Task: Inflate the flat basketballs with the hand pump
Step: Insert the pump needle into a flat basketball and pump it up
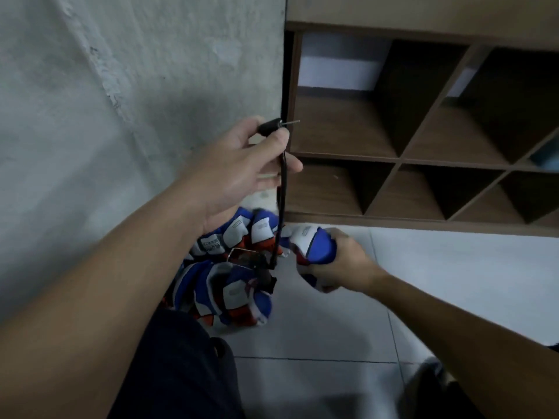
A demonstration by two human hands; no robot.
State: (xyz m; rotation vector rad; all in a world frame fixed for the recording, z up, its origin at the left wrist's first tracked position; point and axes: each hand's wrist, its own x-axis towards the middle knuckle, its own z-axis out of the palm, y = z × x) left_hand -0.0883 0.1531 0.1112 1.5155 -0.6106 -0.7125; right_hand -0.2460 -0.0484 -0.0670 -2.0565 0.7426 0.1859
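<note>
We see our left hand raised at about ten o'clock from the frame's centre, its fingers pinching the black rubbery nozzle head of the pump hose; a thin metal needle sticks out toward three o'clock, past the fingertips. The lower fingers stay loosely spread. From the pinch the slim black hose hangs straight down toward six o'clock to the pump's dark base, which rests among the balls; its details blur.

Our right hand, at about four o'clock from centre, grips one flat basketball, fingers curled round its crumpled blue, white and red panels. The skin looks soft and folded, with no round shape left. Just beside it, toward nine o'clock, lies a heap of flat basketballs in the same colours, collapsed on the pale glossy floor tiles.

A rough grey plaster wall fills the view at nine to eleven o'clock. A brown wooden cubby shelf with square compartments spans twelve to three o'clock; its left edge stands just beside the needle. Open floor stretches toward four and five o'clock.
</note>
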